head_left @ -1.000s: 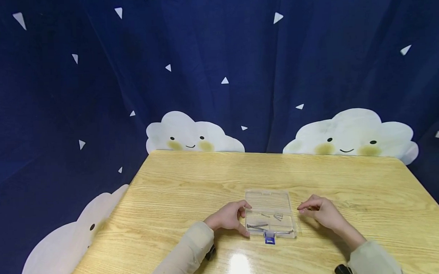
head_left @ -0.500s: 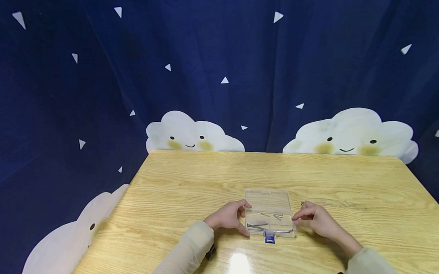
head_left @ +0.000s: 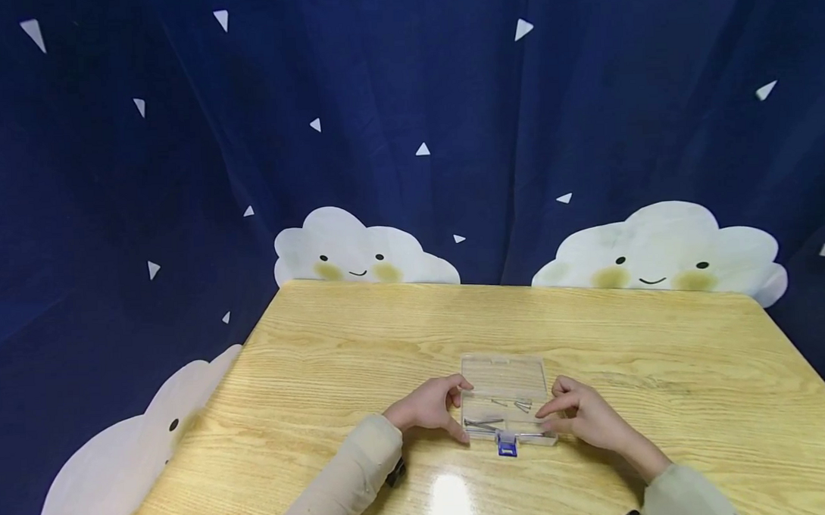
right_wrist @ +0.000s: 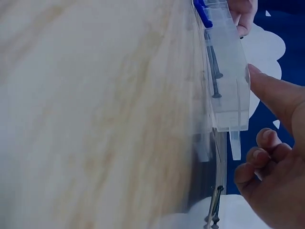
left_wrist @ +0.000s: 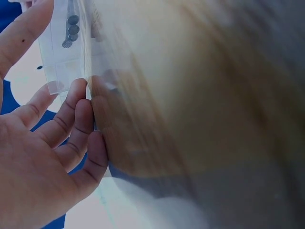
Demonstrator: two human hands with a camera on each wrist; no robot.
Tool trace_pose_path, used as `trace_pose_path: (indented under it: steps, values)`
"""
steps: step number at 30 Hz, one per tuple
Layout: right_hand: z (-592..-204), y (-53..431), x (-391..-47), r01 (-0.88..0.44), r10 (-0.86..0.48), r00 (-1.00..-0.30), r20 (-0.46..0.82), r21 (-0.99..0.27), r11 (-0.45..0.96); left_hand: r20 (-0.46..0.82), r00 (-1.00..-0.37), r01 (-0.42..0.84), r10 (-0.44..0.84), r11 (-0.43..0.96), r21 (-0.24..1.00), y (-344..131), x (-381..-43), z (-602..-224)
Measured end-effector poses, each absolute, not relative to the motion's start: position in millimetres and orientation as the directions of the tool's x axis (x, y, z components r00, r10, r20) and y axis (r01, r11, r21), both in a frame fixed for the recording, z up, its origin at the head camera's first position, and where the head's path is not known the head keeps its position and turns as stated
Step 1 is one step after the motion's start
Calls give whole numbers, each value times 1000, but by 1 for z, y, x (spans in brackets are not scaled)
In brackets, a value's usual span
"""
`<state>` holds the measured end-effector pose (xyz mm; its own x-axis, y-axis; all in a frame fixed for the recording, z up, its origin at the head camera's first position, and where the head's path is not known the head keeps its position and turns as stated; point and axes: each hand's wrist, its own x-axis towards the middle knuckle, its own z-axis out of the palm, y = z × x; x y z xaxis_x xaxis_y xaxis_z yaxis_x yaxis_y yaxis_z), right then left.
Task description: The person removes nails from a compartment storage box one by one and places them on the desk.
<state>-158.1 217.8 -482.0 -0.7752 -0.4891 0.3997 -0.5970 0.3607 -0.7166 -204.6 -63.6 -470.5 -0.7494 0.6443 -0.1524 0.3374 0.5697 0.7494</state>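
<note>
A clear plastic box [head_left: 482, 416] with a blue latch [head_left: 507, 445] lies with its lid [head_left: 502, 375] folded back. Metal nails [head_left: 483, 423] lie in its compartments; their round flat heads show in the left wrist view. My left hand [head_left: 430, 406] grips the box's left end, thumb at the front corner and fingers toward the back. My right hand [head_left: 589, 418] reaches over the right end, index finger and thumb apart above the front right compartment, with nothing seen between them. In the right wrist view the thumb [right_wrist: 274, 90] is at the box wall and the other fingers curl beside it.
The box stands on a light wood table [head_left: 361, 335]. A few loose nails [right_wrist: 215, 207] lie on the table past the box's end in the right wrist view. Behind hangs a navy curtain [head_left: 380, 99] with white clouds and triangles.
My right hand has moved left from beside the box to over its right end, and its thumb and index finger have parted. The left hand and the box have stayed put.
</note>
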Motion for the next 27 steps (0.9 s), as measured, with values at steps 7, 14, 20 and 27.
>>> trace_pose_path:
  steps: [7,14,20,27]
  values:
    - [-493,212,-171,-691,-561,-704,435,-603,399,-148,-754,336,640,570,750,-63,-205,-471]
    - [-494,207,-176,-722,-626,-668,402,-554,414,-138,-752,348,644,567,747,-64,-204,-471]
    - [-495,207,-179,-740,-660,-648,381,-521,425,-140,-748,352,649,566,745,-65,-206,-473]
    - [-492,204,-178,-748,-669,-649,363,-466,473,-144,-750,343,646,565,750,-64,-204,-472]
